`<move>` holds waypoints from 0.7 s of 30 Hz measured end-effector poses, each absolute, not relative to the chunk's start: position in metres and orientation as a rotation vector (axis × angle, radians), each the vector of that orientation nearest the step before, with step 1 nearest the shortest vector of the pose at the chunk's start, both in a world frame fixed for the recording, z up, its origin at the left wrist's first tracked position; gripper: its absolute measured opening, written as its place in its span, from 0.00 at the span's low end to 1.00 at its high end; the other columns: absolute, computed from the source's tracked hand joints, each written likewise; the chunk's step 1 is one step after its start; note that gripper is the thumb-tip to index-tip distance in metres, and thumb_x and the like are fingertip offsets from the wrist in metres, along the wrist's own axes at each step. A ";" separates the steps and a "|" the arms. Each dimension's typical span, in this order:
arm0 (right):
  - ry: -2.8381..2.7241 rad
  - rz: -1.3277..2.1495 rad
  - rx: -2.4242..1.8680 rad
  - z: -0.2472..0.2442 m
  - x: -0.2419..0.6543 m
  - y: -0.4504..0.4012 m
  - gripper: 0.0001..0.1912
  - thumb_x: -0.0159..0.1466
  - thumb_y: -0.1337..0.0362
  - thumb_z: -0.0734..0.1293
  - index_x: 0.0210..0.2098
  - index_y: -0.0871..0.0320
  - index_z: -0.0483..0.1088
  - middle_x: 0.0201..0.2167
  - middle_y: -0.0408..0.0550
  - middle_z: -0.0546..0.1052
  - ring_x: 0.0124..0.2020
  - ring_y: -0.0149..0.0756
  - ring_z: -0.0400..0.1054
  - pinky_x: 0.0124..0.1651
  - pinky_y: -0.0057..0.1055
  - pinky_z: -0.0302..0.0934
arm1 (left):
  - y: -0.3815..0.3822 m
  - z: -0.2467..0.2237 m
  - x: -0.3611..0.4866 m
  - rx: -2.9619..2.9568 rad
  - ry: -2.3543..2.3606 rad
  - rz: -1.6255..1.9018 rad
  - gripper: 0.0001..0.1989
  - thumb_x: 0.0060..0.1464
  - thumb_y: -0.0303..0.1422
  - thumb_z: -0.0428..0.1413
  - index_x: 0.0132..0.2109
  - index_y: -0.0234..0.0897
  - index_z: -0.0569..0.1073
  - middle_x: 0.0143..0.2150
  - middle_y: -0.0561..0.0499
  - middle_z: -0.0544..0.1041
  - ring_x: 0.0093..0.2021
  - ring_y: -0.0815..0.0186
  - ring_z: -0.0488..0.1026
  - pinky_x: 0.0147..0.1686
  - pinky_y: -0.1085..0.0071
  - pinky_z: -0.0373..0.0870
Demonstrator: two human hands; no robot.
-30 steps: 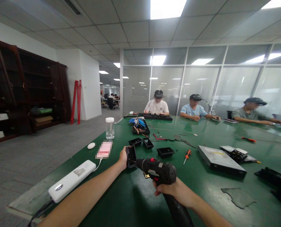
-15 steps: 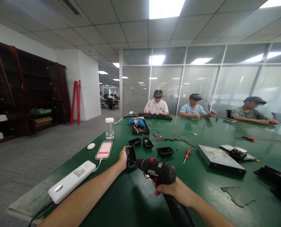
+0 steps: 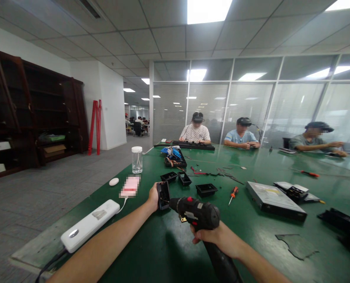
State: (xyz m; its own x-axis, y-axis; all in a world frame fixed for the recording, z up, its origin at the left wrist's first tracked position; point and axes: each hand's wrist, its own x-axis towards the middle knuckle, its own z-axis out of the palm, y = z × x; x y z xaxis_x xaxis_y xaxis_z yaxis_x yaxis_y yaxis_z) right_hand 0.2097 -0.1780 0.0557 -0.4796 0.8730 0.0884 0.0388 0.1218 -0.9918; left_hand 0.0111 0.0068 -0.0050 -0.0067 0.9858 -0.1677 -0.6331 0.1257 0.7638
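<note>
My left hand is closed on a small black plastic housing, tilted up so its hollow side faces right. My right hand wraps around the grip of a black cordless drill with red buttons. The drill's nose points left at the housing, and its tip reaches the lower right of the hollow; whether it touches a screw I cannot tell. Just beyond lie similar black housings, one at the left, another beside it and a third farther right.
An orange-handled screwdriver and a flat metal drive lie to the right. At left are a white power strip, a clear jar and a pink phone. A black tray holds wires. Three people sit across the green table.
My hands, the housing and the drill stay almost still. Across the table, the middle person's raised hand has come down, and the person at right has lifted a hand.
</note>
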 end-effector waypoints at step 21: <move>-1.693 1.421 -0.929 0.054 0.211 -0.178 0.11 0.50 0.67 0.64 0.35 0.61 0.66 0.30 0.44 0.68 0.30 0.35 0.66 0.38 0.35 0.62 | 0.009 -0.006 0.010 0.574 0.787 1.388 0.11 0.43 0.38 0.51 0.29 0.33 0.70 0.17 0.54 0.67 0.16 0.69 0.65 0.17 0.73 0.61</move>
State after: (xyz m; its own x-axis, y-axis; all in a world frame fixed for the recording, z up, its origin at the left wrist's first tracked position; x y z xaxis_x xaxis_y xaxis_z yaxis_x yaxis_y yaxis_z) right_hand 0.2113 -0.1776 0.0537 -0.4756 0.8761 0.0796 0.0736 0.1298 -0.9888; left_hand 0.0100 0.0087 -0.0062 0.0040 0.9889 -0.1488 -0.6354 0.1174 0.7632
